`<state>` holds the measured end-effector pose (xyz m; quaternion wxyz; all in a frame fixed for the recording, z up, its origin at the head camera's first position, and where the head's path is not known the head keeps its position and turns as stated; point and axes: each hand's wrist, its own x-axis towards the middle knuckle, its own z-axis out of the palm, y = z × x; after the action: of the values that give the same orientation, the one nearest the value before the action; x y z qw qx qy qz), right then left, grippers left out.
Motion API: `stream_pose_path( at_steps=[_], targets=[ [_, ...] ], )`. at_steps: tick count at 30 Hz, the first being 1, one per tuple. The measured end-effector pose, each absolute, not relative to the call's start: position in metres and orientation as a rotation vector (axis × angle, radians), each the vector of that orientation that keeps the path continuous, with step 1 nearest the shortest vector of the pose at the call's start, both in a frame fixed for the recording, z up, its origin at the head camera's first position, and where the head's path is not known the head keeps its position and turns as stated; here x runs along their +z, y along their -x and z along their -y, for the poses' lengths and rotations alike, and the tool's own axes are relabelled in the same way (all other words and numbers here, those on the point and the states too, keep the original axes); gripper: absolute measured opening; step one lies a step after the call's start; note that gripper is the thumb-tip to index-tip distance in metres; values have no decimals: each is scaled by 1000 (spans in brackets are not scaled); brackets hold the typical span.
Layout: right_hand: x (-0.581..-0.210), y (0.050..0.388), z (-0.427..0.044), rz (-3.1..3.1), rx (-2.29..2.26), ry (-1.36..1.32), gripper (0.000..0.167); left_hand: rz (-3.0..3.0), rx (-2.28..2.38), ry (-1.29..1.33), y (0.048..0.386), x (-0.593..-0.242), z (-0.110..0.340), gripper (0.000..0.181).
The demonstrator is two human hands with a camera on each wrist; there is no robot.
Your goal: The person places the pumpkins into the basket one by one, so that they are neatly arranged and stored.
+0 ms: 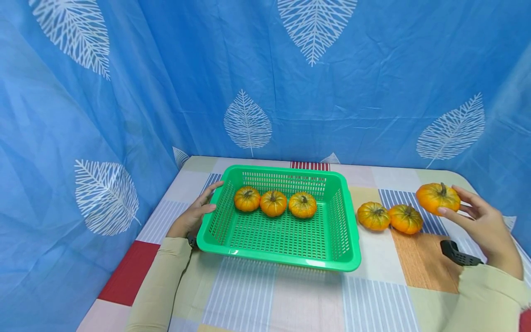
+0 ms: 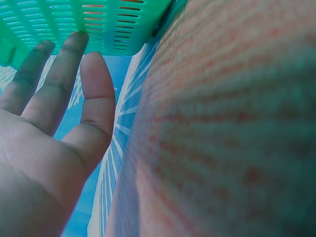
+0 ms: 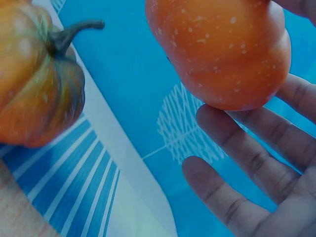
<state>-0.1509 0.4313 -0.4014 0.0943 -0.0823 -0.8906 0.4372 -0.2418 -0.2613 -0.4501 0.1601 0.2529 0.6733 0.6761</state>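
My right hand (image 1: 489, 228) grips a small orange pumpkin (image 1: 435, 197) between thumb and fingers, over the right part of the table. In the right wrist view the fingers curve against the underside of this pumpkin (image 3: 222, 54). Just left of it, two more pumpkins, one (image 1: 406, 219) beside the other (image 1: 374, 216), sit on the cloth. A green plastic basket (image 1: 278, 263) holds three pumpkins in a row, the middle one (image 1: 273, 203) close to its left neighbour. At the basket's left side, my left hand (image 1: 194, 216) has its fingers extended, fingertips at the slotted wall (image 2: 108, 24).
A patchwork-checked cloth (image 1: 303, 295) covers the table. Blue curtains (image 1: 365, 83) with white leaf prints hang along the back and the left side. A dark strap (image 1: 458, 254) sits on the right wrist.
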Motion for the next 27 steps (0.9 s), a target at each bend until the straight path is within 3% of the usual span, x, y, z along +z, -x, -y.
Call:
stream_pose_path(
  at_steps=[27],
  targets=[
    [-373, 161, -397, 2638, 1273, -16, 74, -1943, 1925, -693, 241, -449, 262, 76]
  ],
)
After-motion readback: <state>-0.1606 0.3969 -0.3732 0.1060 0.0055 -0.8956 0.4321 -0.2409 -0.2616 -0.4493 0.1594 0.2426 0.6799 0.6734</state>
